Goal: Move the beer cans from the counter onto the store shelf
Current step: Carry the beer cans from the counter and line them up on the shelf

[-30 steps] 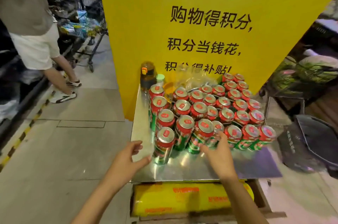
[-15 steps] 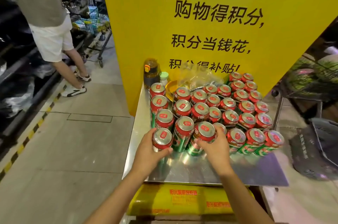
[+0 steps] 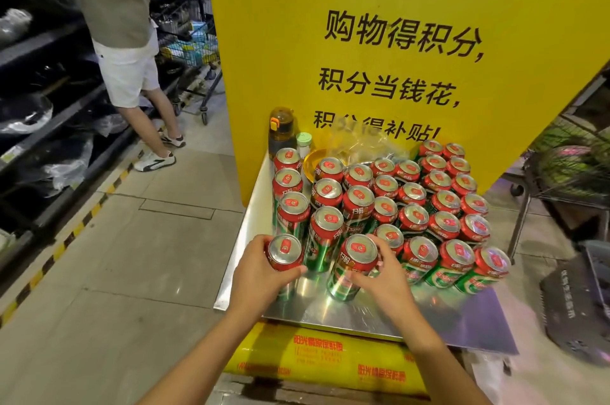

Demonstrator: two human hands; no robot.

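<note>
Several red-and-green beer cans (image 3: 416, 216) stand packed together on a shiny metal counter (image 3: 363, 315) in front of a yellow sign. My left hand (image 3: 260, 275) grips the front-left can (image 3: 285, 254), fingers curled round its side. My right hand (image 3: 383, 275) grips the can beside it (image 3: 355, 264), which leans slightly. Both cans are at the counter's front edge. Dark store shelves (image 3: 49, 81) run along the far left of the aisle.
A dark water bottle (image 3: 280, 133) and a small green-capped jar (image 3: 303, 143) stand at the counter's back left, next to crumpled plastic. A person (image 3: 125, 41) stands by the left shelves near a shopping cart (image 3: 194, 51). Yellow rolls (image 3: 330, 358) lie under the counter. A wire rack (image 3: 571, 170) is at right.
Both hands reached forward from the counter's front edge and closed round the two front cans. The right-hand can now leans.
</note>
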